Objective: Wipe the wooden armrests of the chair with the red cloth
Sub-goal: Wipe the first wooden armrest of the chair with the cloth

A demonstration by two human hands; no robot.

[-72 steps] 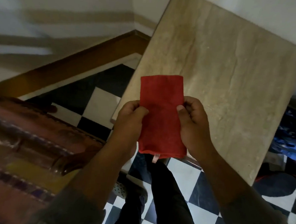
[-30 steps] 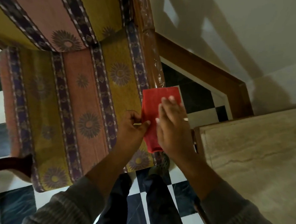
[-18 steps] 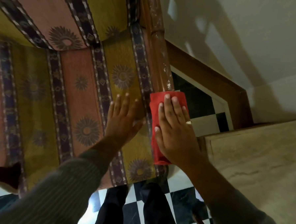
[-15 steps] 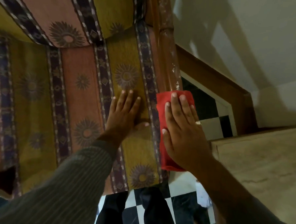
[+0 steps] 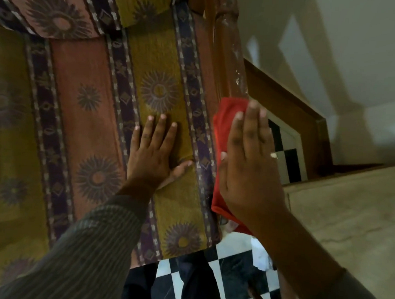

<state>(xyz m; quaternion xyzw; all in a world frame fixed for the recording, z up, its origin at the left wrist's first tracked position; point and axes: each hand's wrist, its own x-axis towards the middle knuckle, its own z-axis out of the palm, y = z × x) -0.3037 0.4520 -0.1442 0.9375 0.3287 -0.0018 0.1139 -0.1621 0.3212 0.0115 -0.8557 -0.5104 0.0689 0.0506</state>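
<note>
My right hand (image 5: pixel 248 165) flat, pressing red cloth (image 5: pixel 223 118) onto wooden armrest (image 5: pixel 228 59), my left hand (image 5: pixel 154 154) spread wide on seat cushion (image 5: pixel 79 120)

Folded red cloth (image 5: pixel 222 137) lies draped along the chair's glossy brown wooden armrest (image 5: pixel 231 59), covering its near end beside the striped seat cushion.

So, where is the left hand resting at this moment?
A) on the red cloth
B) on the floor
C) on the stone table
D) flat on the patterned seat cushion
D: the left hand lies flat, its fingers spread, on the seat cushion, beside the red cloth.
</note>
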